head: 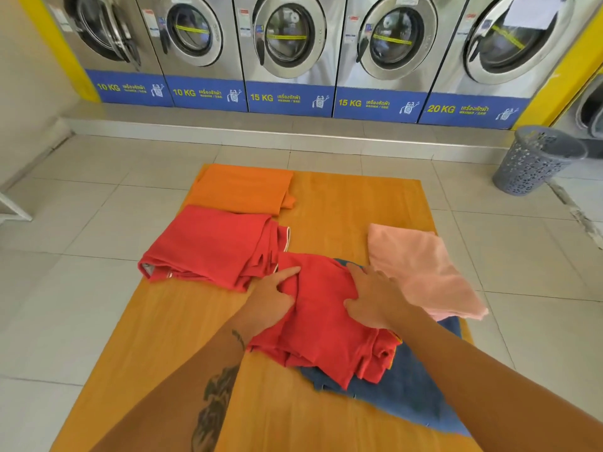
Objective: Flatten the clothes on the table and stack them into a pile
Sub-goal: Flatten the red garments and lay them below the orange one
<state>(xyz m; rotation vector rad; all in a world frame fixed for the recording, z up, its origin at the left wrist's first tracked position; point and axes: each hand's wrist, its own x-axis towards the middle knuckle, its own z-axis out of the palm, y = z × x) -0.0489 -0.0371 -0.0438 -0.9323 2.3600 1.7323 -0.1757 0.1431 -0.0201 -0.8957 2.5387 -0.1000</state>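
A crumpled red garment (321, 324) lies on a blue cloth (408, 386) near the middle of the yellow-orange table (169, 337). My left hand (270, 298) pinches the red garment's left edge, thumb and fingers closed on a fold. My right hand (375, 298) rests flat on its right side, fingers spread. A second red garment (208, 246) lies folded to the left. An orange cloth (241, 189) lies flat at the table's far left. A pink cloth (421, 269) lies to the right, partly over the blue one.
A row of steel washing machines (287, 44) stands on a raised step at the back. A grey perforated laundry basket (538, 161) sits on the tiled floor at the right. Pale floor tiles surround the table.
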